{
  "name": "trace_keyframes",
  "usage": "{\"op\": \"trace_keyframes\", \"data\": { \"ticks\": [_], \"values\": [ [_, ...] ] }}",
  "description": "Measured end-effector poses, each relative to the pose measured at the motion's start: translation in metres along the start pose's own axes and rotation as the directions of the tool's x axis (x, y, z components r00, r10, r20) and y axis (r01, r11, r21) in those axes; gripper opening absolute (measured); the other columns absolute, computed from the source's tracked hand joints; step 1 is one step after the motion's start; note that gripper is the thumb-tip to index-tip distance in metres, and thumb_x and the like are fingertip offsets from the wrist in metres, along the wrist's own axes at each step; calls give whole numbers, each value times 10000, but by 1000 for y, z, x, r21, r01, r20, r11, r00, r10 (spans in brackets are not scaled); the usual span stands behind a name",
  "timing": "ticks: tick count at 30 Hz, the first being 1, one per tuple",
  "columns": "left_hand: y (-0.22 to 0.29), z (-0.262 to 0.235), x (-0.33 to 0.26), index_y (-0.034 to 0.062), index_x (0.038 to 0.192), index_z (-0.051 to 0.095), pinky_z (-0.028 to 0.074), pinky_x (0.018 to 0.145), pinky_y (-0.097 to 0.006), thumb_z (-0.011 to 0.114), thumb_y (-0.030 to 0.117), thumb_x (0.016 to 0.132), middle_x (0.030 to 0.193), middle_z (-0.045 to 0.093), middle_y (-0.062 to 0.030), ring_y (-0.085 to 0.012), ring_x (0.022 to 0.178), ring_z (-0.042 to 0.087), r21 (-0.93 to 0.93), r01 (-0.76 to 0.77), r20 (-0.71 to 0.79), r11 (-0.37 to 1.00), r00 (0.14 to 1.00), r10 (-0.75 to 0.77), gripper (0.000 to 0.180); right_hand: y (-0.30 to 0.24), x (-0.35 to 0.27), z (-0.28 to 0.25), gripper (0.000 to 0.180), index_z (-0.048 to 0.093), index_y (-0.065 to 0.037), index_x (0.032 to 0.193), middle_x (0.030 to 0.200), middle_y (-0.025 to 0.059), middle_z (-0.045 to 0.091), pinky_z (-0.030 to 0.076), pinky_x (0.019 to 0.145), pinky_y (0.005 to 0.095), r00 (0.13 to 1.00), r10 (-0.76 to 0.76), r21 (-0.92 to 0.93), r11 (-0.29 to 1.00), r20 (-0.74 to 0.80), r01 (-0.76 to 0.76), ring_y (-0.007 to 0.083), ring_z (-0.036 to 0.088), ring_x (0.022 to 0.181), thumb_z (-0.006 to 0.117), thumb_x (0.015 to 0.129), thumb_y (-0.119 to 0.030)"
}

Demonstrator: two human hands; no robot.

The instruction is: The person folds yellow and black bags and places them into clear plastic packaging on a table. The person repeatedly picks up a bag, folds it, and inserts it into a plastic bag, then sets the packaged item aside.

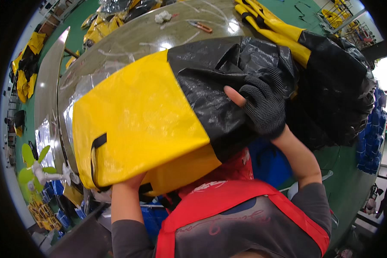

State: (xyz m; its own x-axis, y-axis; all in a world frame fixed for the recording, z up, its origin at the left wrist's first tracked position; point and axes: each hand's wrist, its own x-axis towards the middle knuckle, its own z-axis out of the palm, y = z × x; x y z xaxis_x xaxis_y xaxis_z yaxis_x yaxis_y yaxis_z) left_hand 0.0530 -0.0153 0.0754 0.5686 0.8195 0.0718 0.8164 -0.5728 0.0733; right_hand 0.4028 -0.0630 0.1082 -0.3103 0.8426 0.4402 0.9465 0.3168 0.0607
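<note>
A large yellow and black bag of shiny coated fabric [137, 116] lies across the table edge in front of me. Its yellow end is smooth and carries a black webbing loop [93, 157]; the black end is creased. My left hand [135, 180] reaches in beneath the yellow panel, its fingers hidden by the fabric. On the black part rests my right hand [264, 101], in a dark knit glove with the thumb bare. Its fingers are stretched out over the fabric, thumb apart.
Orange-handled snips [201, 26] and a white scrap [163, 16] lie on the shiny table [137, 32]. More yellow and black bags [331, 81] are heaped at right. A green-bladed fan [36, 170] stands at left. Blue bundles [371, 133] are at far right.
</note>
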Motion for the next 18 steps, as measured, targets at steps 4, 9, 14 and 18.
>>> {"op": "trace_keyframes", "data": {
  "ticks": [4,9,14,18],
  "values": [
    [-16,-7,-35,49,1342,455,319,1079,-397,631,318,878,1356,494,-169,-308,1275,436,-56,1,-18,998,1000,-2,564,18,-47,52,294,658,-243,1111,1229,73,569,243,1117,508,973,36,349,930,227,-115,316,467,1223,651,817,-251],
    [-186,1,-130,26,1347,444,317,1083,-387,613,284,894,1357,493,-172,-303,1275,438,-204,273,37,940,962,-271,549,30,-99,75,415,654,-334,1101,1454,39,410,109,1114,638,918,-157,227,971,365,76,399,255,1389,702,690,-316],
    [-366,-43,-171,3,1353,433,315,1086,-377,594,250,909,1358,492,-175,-299,1275,441,17,589,-327,808,767,-552,533,16,-67,56,733,644,-237,1188,1490,53,361,76,1079,684,751,-171,253,967,638,5,411,192,1404,619,651,-736],
    [-123,4,42,45,1401,400,197,1140,-409,596,330,888,1406,449,-160,-308,1336,365,-108,-109,-369,988,927,62,619,27,8,17,750,646,-170,1174,1433,101,420,309,1020,582,392,-69,243,877,917,-414,377,359,1319,621,667,-723]
  ]
}}
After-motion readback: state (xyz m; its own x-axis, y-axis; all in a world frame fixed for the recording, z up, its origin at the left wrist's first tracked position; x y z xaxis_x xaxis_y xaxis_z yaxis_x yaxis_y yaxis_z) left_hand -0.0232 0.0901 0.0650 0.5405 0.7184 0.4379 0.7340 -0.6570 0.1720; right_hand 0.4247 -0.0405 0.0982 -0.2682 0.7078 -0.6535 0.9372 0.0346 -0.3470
